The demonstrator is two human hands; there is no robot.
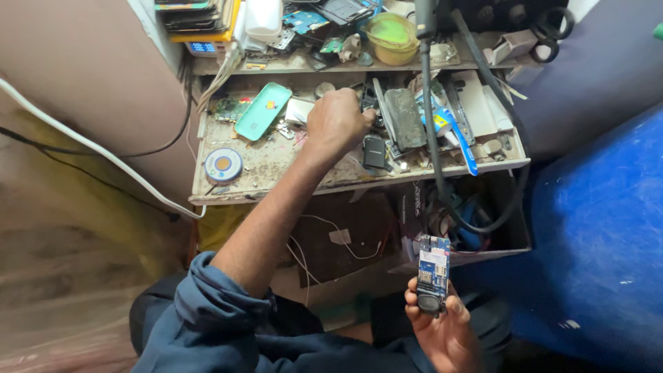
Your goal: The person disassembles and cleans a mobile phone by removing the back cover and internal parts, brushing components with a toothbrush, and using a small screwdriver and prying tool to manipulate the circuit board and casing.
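Observation:
My left hand (pixel 337 121) reaches out to the cluttered work shelf (pixel 262 188), fingers curled down among small dark parts near its back. Whether it grips anything is hidden by the knuckles. Just right of it lie a small black rectangular part (pixel 374 151) and a dark phone body (pixel 405 117). My right hand (pixel 442 328) is low and near my lap, holding a blue circuit board (pixel 434 268) upright between thumb and fingers. The board has a black round part at its lower end.
On the shelf lie a teal phone cover (pixel 262 110), a green board (pixel 231 109) and a round blue-white reel (pixel 223 164). A yellow-green bowl (pixel 391 34) sits on the upper ledge. A black cable (pixel 429 110) hangs down. A blue drum (pixel 601 228) stands on the right.

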